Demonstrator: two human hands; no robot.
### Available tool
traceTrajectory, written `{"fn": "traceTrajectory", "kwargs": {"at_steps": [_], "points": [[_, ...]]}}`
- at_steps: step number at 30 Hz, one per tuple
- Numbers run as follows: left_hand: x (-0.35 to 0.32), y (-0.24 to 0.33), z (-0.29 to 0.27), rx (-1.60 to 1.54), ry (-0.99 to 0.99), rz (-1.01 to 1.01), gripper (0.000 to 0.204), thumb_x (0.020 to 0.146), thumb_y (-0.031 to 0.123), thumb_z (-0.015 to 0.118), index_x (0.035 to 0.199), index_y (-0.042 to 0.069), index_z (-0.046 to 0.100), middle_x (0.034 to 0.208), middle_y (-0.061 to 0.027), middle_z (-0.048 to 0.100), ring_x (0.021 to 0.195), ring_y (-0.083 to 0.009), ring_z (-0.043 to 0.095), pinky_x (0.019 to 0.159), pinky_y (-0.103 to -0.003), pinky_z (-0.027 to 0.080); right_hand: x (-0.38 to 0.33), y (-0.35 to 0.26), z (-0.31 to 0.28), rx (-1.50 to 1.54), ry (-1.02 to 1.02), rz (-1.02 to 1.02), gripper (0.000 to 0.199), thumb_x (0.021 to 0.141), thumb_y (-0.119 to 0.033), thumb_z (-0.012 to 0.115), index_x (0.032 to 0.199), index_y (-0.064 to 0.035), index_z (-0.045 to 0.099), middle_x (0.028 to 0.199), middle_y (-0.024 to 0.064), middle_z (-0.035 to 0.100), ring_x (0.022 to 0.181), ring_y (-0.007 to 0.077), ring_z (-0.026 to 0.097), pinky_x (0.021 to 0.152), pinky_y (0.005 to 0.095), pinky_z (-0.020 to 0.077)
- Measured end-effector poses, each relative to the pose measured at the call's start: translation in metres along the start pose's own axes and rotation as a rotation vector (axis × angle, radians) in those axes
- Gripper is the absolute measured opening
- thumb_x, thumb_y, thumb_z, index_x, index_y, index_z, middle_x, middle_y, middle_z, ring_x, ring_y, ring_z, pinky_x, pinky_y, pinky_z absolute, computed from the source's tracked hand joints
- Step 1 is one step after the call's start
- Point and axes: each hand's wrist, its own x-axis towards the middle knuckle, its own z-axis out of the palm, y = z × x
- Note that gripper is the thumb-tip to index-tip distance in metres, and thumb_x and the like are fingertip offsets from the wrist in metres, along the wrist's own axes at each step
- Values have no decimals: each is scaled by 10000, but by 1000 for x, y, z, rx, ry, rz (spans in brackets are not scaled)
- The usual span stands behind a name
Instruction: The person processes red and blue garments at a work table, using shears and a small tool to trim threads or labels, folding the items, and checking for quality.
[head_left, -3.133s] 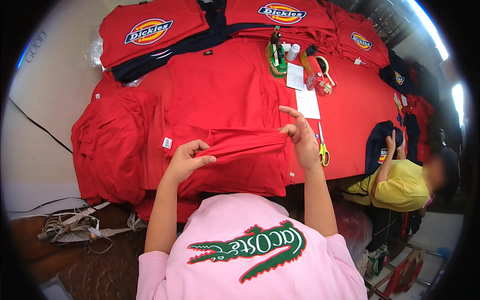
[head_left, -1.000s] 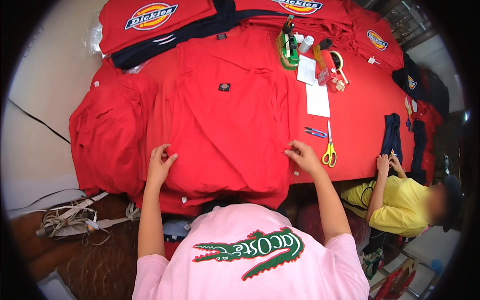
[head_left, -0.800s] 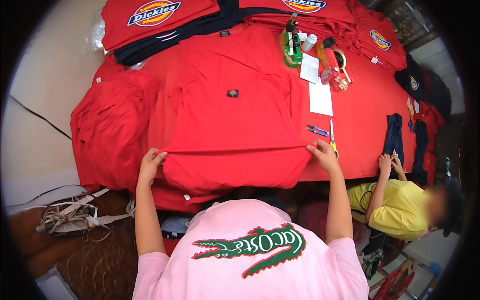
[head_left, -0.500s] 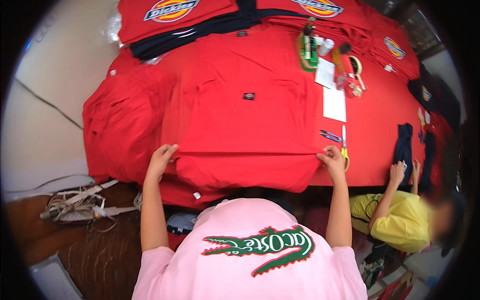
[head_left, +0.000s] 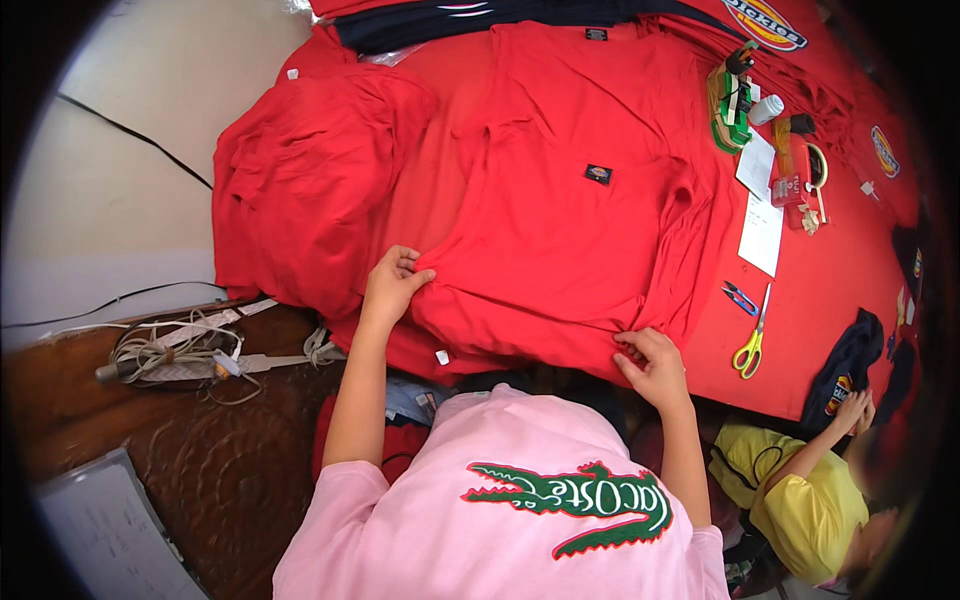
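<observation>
Both hands, left hand [head_left: 392,285] and right hand [head_left: 652,366], pinching the hem of a red T-shirt [head_left: 560,200] on the red-covered worktop [head_left: 830,290].

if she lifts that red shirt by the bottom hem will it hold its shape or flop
Probably flop: the red shirt already wrinkles and bunches where the left hand and right hand pinch its hem. It looks thin and light, so it should drag and sag rather than stay flat.

— What have you got there?
— Your red shirt [head_left: 560,220]: spread flat at mid-frame, collar toward the top, a small dark patch on its chest, bottom hem bunched at the lower edge.
</observation>
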Motion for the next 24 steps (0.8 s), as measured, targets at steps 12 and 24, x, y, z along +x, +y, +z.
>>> {"fn": "traceTrajectory", "kwargs": {"at_steps": [12,24], "points": [[68,101,47,-727,-87,34,309,1037,119,639,1293,-54,643,1233,-111,714,1132,-165,682,1015,-289,521,121,25,-75,686,493,388,290,1060,-213,622,1208,17,718,934,100,762,744,125,697,598,230,524],[166,167,116,-573,103,-128,548,890,200,861,1304,-24,580,866,-5,611,640,-57,545,585,-235,517,223,71,-95,1255,442,588,315,998,-396,725,1028,-144,538,635,-41,488,452,65,337,443,255,297]]}}
